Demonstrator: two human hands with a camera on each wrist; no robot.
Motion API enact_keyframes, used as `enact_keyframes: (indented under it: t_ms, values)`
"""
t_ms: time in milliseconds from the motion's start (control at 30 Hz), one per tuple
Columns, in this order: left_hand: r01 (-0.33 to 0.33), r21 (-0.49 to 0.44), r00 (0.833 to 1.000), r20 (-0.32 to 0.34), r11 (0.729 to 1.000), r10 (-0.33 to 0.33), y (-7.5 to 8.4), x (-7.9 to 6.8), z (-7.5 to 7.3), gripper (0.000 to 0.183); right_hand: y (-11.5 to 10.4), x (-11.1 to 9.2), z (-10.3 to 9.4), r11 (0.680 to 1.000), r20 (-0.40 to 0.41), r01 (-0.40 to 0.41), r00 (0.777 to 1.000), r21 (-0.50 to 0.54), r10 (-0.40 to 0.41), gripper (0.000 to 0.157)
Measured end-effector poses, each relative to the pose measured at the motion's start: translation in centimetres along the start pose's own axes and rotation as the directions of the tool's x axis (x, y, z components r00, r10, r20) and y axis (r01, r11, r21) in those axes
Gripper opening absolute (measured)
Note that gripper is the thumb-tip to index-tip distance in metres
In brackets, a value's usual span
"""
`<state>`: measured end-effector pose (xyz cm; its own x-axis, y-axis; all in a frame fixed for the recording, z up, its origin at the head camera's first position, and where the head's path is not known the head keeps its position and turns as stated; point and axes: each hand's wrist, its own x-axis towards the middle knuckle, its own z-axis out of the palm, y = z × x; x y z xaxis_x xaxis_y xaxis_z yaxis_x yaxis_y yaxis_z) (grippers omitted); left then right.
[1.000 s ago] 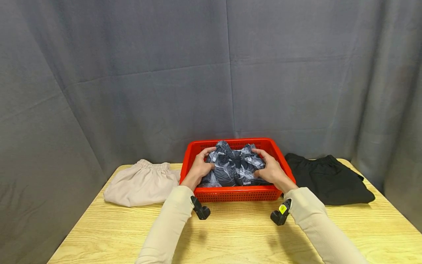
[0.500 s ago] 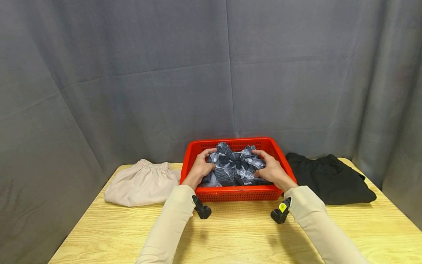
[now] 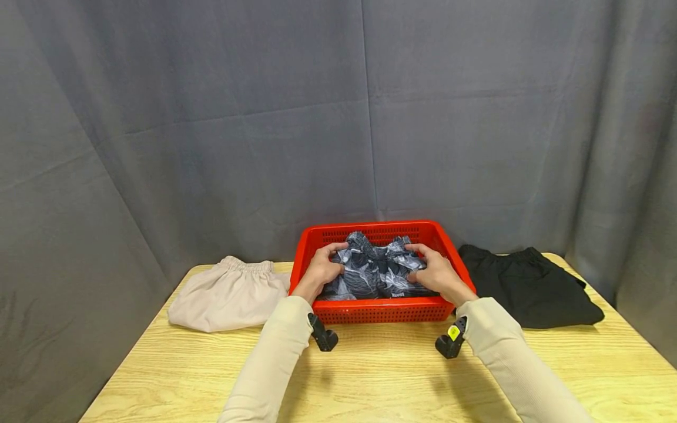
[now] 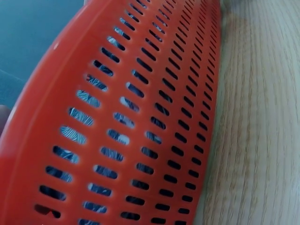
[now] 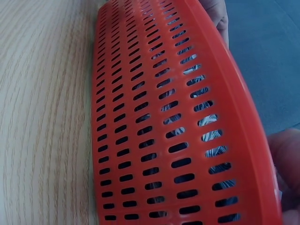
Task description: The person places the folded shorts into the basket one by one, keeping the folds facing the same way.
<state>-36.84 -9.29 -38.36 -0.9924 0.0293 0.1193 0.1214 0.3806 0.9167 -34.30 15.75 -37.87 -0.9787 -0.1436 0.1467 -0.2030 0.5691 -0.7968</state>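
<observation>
A dark grey-and-white patterned pair of shorts (image 3: 365, 273), bunched up and with white lettering near its front edge, lies inside the red plastic basket (image 3: 381, 312). My left hand (image 3: 319, 269) grips its left side, thumb and fingers spread apart over the cloth. On the opposite side my right hand (image 3: 436, 273) holds the fabric the same way, index finger near the top and thumb lower down. In both wrist views the slotted basket wall (image 4: 140, 117) fills most of the picture, with patterned cloth showing through the slots. The other fingers are largely hidden.
Folded beige shorts (image 3: 230, 296) lie left of the basket on the wooden table (image 3: 381, 376). Folded black shorts (image 3: 529, 291) are to its right. A grey curtain (image 3: 264, 147) hangs right behind the table.
The top of the patterned shorts has sunk slightly lower in the basket, and the fingertips have dipped a little with it. Both forearms stay almost where they were.
</observation>
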Motion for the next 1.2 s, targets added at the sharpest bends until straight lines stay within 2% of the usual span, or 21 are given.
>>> enact_keyframes:
  t_ms: [200,633,833,1000,1100,1200]
  values:
    - [0.030,0.007,0.998,0.058,1.000,-0.031,-0.1,0.0,-0.4,0.061,-0.4,-0.1,-0.1,0.998,0.015,0.006,1.000,-0.068,-0.005,0.064]
    - [-0.028,0.220,0.998,0.065,0.975,0.014,0.3,-0.6,-0.9,0.050,-0.5,-0.6,-0.5,0.977,0.014,0.080,0.997,-0.199,-0.079,0.052]
    - [-0.085,0.370,0.994,0.089,0.925,0.056,0.5,-0.9,-1.3,0.048,-0.5,-0.8,-0.6,0.956,0.002,0.118,0.993,-0.269,-0.122,0.045]
    - [-0.150,0.448,0.987,0.113,0.881,0.111,0.5,-1.1,-1.4,0.047,-0.6,-0.9,-0.6,0.935,-0.022,0.155,0.985,-0.318,-0.170,0.038]
    - [-0.193,0.518,0.981,0.117,0.834,0.154,0.5,-1.2,-1.5,0.042,-0.8,-1.1,-0.8,0.925,-0.029,0.173,0.981,-0.338,-0.194,0.036]
    - [-0.213,0.571,0.977,0.129,0.793,0.170,0.6,-1.3,-1.6,0.033,-1.0,-1.2,-1.0,0.922,-0.037,0.184,0.977,-0.340,-0.208,0.035]
